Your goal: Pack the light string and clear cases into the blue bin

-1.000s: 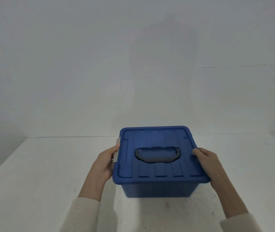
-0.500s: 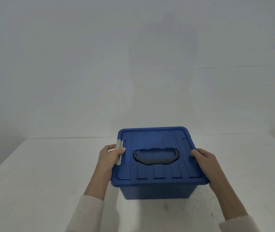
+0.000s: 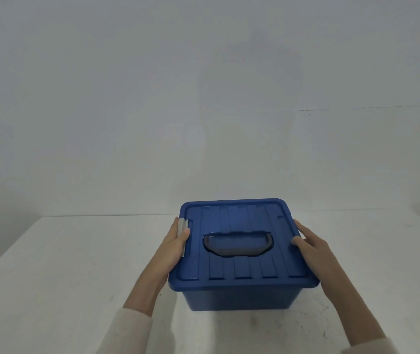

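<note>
While one blue bin point(image 3: 239, 297) sits lidded, left hand point(image 3: 172, 247) grips its grey latch point(image 3: 181, 227); right hand point(image 3: 311, 247) clasps the lid point(image 3: 242, 267).

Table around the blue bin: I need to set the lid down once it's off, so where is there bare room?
Bare table lies left of the left hand, and right of the right hand toward the edge. Behind the blue bin is only a narrow strip; in front, both forearms crowd it.
</note>
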`<state>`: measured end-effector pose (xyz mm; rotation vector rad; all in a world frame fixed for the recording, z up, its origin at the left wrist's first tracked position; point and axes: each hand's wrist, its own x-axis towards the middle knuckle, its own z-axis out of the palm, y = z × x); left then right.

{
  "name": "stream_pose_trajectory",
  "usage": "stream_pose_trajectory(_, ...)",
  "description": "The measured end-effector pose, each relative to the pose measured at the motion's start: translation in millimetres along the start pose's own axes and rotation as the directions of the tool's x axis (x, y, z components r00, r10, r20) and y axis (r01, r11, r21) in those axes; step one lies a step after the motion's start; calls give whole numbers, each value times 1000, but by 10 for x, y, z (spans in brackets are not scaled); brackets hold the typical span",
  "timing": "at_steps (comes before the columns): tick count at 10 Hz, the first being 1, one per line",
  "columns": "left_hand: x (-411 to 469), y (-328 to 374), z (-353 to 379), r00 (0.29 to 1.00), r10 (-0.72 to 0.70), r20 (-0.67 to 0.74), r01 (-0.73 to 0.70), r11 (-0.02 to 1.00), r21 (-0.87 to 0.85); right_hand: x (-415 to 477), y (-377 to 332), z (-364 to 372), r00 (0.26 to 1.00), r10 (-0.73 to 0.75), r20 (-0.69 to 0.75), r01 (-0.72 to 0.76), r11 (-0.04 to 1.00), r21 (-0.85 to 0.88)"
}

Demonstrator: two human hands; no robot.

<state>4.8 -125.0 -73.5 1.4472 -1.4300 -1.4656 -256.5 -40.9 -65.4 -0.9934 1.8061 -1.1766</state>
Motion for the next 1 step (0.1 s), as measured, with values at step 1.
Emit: stream_pose_trajectory(1,-232,-55,49,996,57,-67,-56,998,20,-127,112,-72,998,1,66,-4,999,44)
